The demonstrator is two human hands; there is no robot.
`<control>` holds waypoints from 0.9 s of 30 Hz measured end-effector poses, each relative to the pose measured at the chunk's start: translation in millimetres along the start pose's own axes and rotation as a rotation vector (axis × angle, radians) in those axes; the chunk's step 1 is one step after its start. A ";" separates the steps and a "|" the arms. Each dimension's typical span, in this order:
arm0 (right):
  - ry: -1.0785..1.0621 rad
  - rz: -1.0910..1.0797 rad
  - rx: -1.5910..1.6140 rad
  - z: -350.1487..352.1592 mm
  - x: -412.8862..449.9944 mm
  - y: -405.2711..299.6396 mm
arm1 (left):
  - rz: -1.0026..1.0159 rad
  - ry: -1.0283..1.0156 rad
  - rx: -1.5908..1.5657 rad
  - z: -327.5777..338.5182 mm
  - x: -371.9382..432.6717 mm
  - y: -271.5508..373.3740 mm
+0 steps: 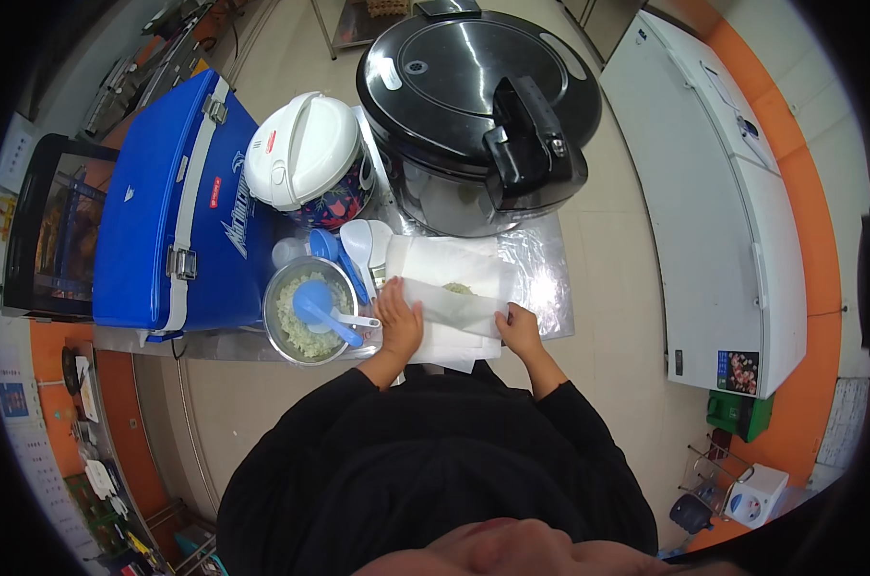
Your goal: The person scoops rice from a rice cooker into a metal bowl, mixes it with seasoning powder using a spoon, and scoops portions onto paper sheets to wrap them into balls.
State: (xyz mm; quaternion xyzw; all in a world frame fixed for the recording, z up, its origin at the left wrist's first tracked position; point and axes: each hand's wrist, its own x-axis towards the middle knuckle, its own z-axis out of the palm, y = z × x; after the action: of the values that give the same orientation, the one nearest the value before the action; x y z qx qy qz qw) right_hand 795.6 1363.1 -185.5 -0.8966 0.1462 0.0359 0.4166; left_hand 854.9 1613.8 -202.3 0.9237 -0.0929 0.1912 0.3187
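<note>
A sheet of white wrapping paper (449, 306) is partly folded over a small mound of rice (459, 289), on a stack of similar sheets (442, 255). My left hand (399, 313) lies with its fingers on the paper's left end. At the right end, my right hand (519, 330) pinches the folded edge between thumb and fingers. Beside my left hand stands a steel bowl (270, 317) of cooked rice (298, 335), with a blue scoop (312, 299) and a white-handled utensil (359, 320) in it. Behind the bowl are a white rice paddle (357, 241) and another blue scoop (324, 243).
A large black-lidded rice cooker (471, 93) and a smaller white-lidded one (305, 155) stand behind the paper. At left is a blue cooler box (183, 209). The metal table (543, 288) ends close to my body. A white chest freezer (701, 201) stands off to the right.
</note>
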 end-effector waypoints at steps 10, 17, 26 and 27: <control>0.079 -0.442 -0.317 -11.1 67.6 -48.6 | 0.520 -0.438 0.251 -9.3 -29.8 22.1; 0.010 -0.461 -0.561 2.6 114.8 -66.0 | 0.522 -0.429 0.285 -6.9 -26.8 29.4; -0.538 -0.475 -0.132 -19.0 100.8 -76.5 | 0.498 -0.418 0.254 -9.8 -29.2 31.5; -0.560 -0.537 -0.135 -14.2 102.9 -63.7 | 0.504 -0.412 0.250 -8.4 -28.3 32.1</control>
State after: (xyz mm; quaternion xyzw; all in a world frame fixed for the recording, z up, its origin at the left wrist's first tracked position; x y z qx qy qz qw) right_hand 911.5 1367.3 -148.5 -0.8838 -0.2157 0.1785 0.3748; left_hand 817.3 1595.5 -190.1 0.9228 -0.3562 0.0832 0.1207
